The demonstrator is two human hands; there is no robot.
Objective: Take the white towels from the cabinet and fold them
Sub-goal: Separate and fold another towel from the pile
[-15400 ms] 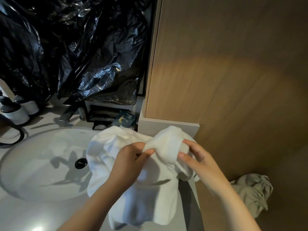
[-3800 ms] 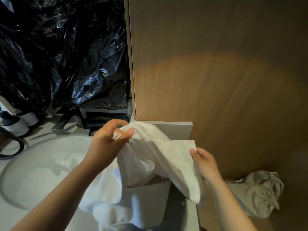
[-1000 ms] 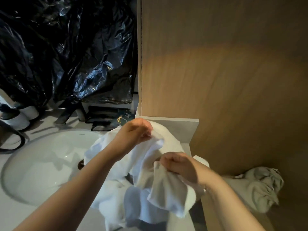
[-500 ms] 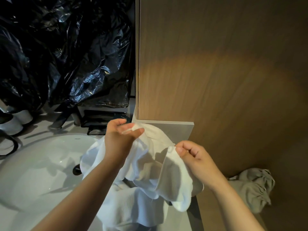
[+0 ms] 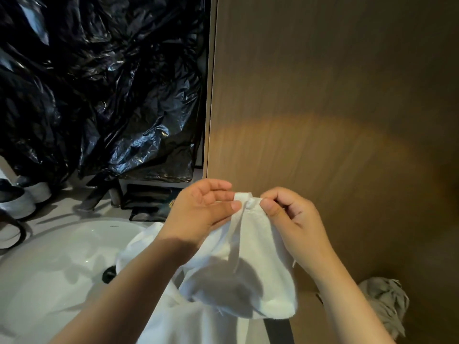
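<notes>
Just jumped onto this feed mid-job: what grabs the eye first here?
Dead centre, the left hand and right hand pinch the top edge of a white towel close together, and the rest of it hangs down beside the white sink. Crumpled black plastic sheeting fills the upper left. A wooden cabinet panel fills the right, with a grey cloth bunched at lower right.
</notes>
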